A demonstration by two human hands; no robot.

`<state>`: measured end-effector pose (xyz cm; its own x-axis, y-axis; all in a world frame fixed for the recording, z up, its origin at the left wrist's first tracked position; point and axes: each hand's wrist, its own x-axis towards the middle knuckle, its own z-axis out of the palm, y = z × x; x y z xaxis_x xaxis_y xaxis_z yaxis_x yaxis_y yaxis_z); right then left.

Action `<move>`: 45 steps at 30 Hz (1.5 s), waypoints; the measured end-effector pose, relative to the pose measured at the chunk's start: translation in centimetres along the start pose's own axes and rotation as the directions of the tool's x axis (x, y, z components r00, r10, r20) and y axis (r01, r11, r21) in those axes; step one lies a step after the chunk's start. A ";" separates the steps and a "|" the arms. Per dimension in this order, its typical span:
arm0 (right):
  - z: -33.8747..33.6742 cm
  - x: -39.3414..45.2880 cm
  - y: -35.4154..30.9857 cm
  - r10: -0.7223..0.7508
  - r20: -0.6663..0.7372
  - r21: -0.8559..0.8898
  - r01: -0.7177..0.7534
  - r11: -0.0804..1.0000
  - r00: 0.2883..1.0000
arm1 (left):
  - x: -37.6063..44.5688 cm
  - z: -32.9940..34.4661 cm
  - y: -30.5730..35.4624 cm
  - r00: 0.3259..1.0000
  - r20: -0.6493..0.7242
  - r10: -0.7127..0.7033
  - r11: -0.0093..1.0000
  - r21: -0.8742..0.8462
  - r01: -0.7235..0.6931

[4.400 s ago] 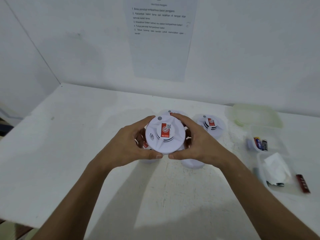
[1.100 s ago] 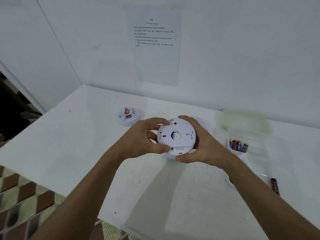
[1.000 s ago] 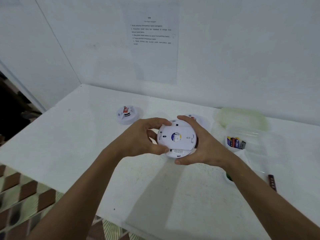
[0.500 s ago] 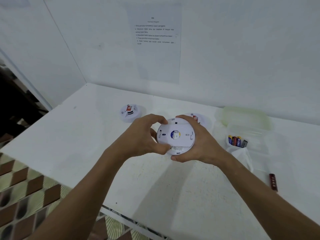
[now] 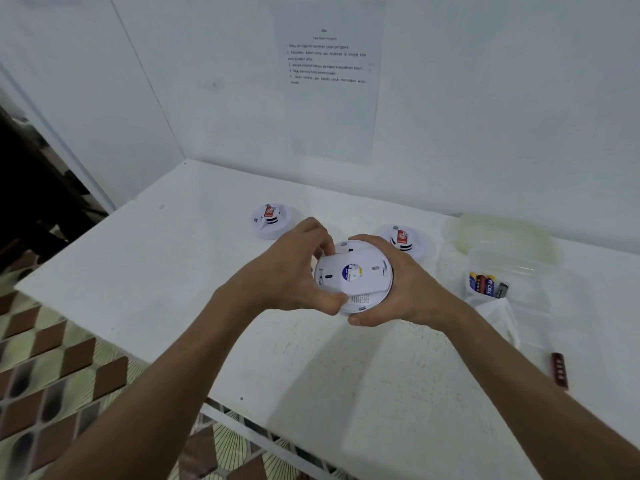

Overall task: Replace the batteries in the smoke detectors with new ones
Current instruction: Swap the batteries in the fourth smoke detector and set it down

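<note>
Fig.: Smoke detector [image 5: 353, 277] held above the worktop [image 5: 363, 382], back side up, w/ both hands. Right hand [image 5: 405, 289] cups the body from the right, fingers wrapped over the far rim and thumb under the near edge, prob. to steady it. Left hand [image 5: 287, 275] pinches the left edge of the back plate [image 5: 349, 268], thumb at the near rim, fingertips at the top; each hand's grip is thus closed round the detector. The plate sits skewed vs. the body, a strip of printed label exposed below it, consistent w/ twisting the plate off to reach the battery bay; the bay itself is not visible. Two other detectors, one at left [image 5: 269, 221] and one at right [image 5: 403, 239], rest face up behind. Batteries [image 5: 483, 285] stand in a clear container [image 5: 519, 271] at right, within reach for the swap; a dark red battery [image 5: 559, 370] lies loose nearer the edge.
</note>
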<state>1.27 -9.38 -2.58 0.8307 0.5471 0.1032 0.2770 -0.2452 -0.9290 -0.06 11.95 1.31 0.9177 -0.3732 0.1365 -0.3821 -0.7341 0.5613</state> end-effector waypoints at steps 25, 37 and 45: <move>-2.3 -2.0 2.4 0.124 0.028 -0.033 -0.123 0.992 0.992 | -7.4 6.0 -7.0 0.937 -0.065 -0.342 0.938 0.035 0.345; -0.3 -2.5 1.9 0.102 0.098 -0.032 -0.100 0.995 0.990 | -6.0 4.5 -4.1 0.960 -0.031 -0.277 0.960 0.025 0.278; -1.0 -3.1 1.5 0.090 0.046 -0.053 -0.087 0.995 0.995 | -2.1 2.7 1.2 0.995 0.095 -0.034 0.999 0.044 0.030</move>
<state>-0.43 -12.29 -3.92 0.8288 0.5595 0.0031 0.2287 -0.3337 -0.9145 -2.72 10.30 -0.52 0.9156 -0.4001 0.0397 -0.3589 -0.7690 0.5289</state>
